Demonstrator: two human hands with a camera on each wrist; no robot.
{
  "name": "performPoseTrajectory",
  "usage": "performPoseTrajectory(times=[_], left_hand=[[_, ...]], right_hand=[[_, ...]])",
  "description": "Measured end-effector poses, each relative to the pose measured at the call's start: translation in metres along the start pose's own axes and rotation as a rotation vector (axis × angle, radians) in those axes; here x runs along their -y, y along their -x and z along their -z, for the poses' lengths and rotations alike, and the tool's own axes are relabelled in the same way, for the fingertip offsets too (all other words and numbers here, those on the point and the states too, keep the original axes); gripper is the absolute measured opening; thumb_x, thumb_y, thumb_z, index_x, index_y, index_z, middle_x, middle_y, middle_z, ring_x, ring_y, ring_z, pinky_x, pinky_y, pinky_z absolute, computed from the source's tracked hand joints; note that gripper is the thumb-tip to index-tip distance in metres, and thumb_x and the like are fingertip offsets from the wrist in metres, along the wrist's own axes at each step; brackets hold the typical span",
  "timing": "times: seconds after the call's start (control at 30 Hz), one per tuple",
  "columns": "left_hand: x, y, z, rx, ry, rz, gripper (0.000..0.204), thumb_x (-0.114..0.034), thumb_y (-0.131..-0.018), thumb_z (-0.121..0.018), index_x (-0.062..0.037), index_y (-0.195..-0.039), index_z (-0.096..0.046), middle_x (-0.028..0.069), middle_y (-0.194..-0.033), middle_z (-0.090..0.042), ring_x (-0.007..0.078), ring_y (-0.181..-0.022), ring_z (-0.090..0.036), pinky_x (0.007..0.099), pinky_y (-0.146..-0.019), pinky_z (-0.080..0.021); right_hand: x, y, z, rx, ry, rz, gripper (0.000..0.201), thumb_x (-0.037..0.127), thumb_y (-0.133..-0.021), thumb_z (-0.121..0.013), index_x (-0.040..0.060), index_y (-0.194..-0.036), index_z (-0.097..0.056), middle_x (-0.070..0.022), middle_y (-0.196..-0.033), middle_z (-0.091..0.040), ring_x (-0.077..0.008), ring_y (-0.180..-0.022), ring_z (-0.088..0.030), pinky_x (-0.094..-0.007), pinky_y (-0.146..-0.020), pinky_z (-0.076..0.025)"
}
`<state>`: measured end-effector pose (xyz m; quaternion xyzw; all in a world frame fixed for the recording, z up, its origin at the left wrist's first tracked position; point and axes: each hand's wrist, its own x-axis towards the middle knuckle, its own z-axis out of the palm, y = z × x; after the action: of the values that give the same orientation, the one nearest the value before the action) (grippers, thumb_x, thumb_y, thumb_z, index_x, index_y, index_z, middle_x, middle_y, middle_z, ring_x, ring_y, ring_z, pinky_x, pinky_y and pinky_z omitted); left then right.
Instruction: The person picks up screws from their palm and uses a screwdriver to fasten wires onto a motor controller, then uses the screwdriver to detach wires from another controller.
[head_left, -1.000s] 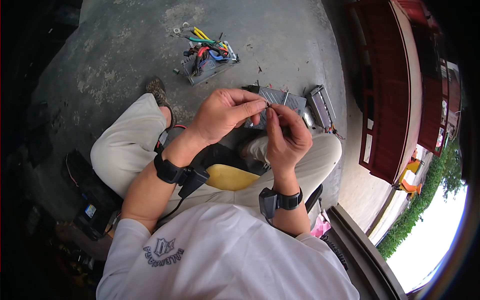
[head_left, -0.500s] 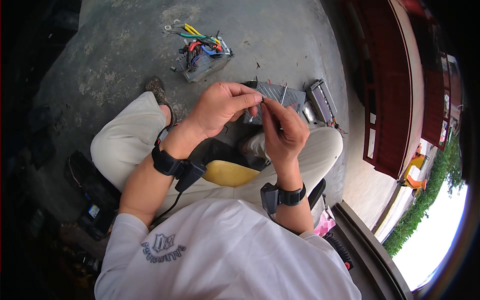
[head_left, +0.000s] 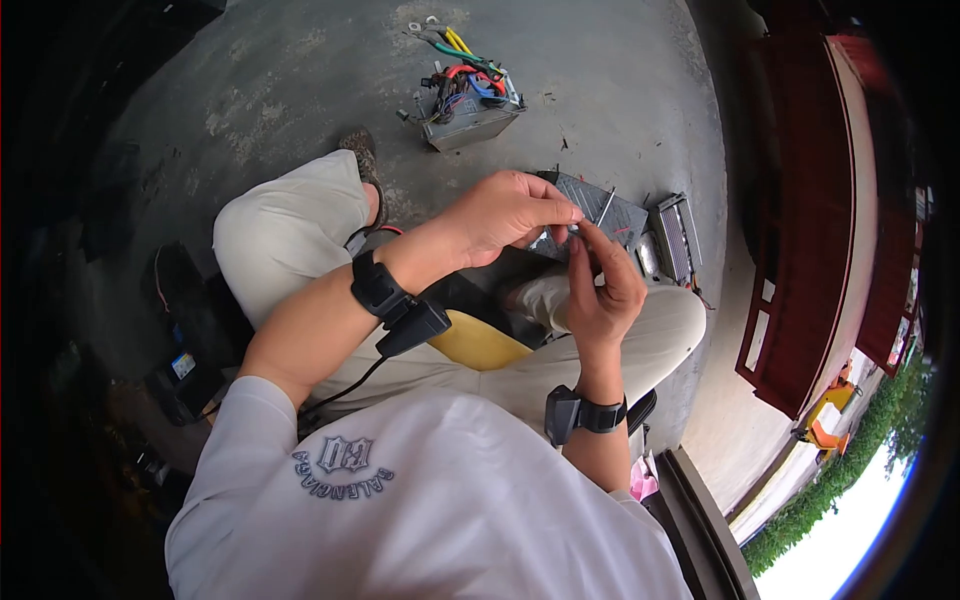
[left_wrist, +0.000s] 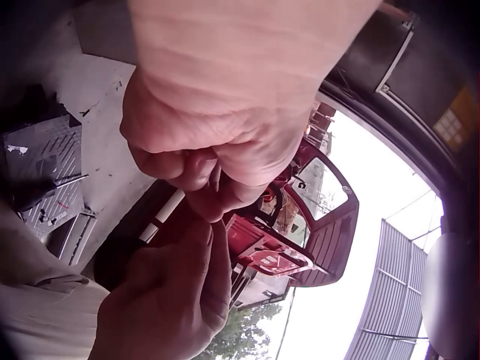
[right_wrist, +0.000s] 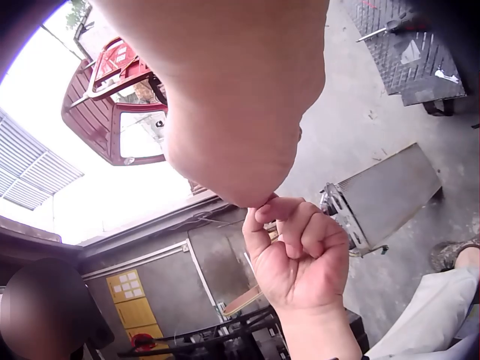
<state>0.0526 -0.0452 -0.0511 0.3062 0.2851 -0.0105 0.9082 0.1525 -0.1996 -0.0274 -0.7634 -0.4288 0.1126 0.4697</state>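
Both hands meet in front of the knees, fingertips almost together. My left hand (head_left: 510, 215) pinches with thumb and forefinger at a tiny piece (head_left: 574, 227). From below, my right hand (head_left: 608, 285) brings thumb and forefinger to the same spot and pinches there too. The piece is mostly hidden by the fingertips, too small to tell its kind. In the left wrist view the right hand (left_wrist: 169, 292) lies just under the left fingers; the right wrist view shows the left hand (right_wrist: 300, 251) with its other fingers curled in.
A grey metal box (head_left: 470, 130) with thick coloured wires stands on the concrete floor ahead. Beyond the hands lies a dark ribbed panel (head_left: 625, 215) with a screwdriver (right_wrist: 386, 28) on it. Beside it is a silver finned unit (head_left: 676, 235). Something yellow (head_left: 480, 340) shows between the legs.
The head view has swung, so everything appears shifted rightward and slightly down. Both hands stay fingertip to fingertip; the dark bit seen between them earlier is now barely visible.
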Motion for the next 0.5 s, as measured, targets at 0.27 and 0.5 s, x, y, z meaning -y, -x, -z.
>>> performPoseTrajectory(times=[0.27,0.5], left_hand=[[0.014,-0.005,0.001,-0.035,0.080,-0.004,0.014,-0.018,-0.090,-0.071,-0.0039,-0.091,-0.068,0.0027,-0.079,-0.065,0.0041,-0.057,-0.043,0.0231,-0.050,-0.030],[0.011,-0.003,-0.007,-0.059,0.021,-0.099,0.014,-0.017,-0.095,-0.064,-0.0035,-0.093,-0.064,0.0016,-0.079,-0.062,0.0044,-0.063,-0.046,0.0210,-0.051,-0.032]], right_hand=[[0.009,0.007,0.000,0.087,-0.066,-0.200,0.028,0.002,-0.094,-0.068,0.0022,-0.122,-0.072,-0.0060,-0.085,-0.069,-0.0077,-0.069,-0.057,-0.0222,-0.063,-0.046],[-0.018,0.015,-0.002,-0.016,-0.309,-0.454,0.026,0.007,-0.100,-0.065,-0.0044,-0.123,-0.069,-0.0001,-0.091,-0.069,-0.0015,-0.073,-0.051,-0.0165,-0.063,-0.039]])
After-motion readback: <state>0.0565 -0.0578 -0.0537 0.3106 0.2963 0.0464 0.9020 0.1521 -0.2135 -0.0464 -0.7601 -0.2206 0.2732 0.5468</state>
